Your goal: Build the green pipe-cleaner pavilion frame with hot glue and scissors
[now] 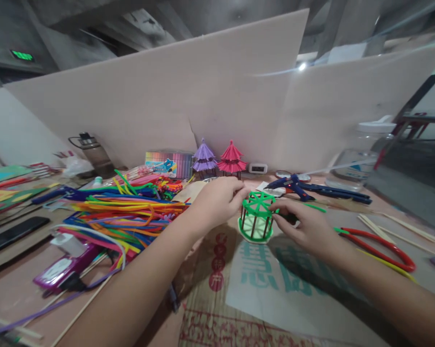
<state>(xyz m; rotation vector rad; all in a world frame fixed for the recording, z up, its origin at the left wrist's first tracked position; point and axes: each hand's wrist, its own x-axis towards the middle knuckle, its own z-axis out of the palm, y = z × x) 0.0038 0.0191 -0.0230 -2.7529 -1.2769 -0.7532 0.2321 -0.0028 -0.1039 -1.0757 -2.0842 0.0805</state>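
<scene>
A small pavilion frame (pixel 257 217) stands upright on the printed sheet, between my hands. It has a green spoked top ring, thin brown posts and a pale round base edged in green. My left hand (pixel 223 197) is closed at the upper left of the frame, its fingertips at the top ring. On the other side my right hand (pixel 302 226) holds the frame's right edge between thumb and forefinger, just under the ring. The exact contact of the left fingers is partly hidden.
Behind stand a purple pavilion (pixel 204 156) and a red pavilion (pixel 232 158). A glue gun (pixel 290 185) and pliers (pixel 336 192) lie back right, near a clear plastic jar (pixel 358 159). Colourful pipe cleaners (pixel 130 207) pile up left, beside a power strip (pixel 65 267) with cords.
</scene>
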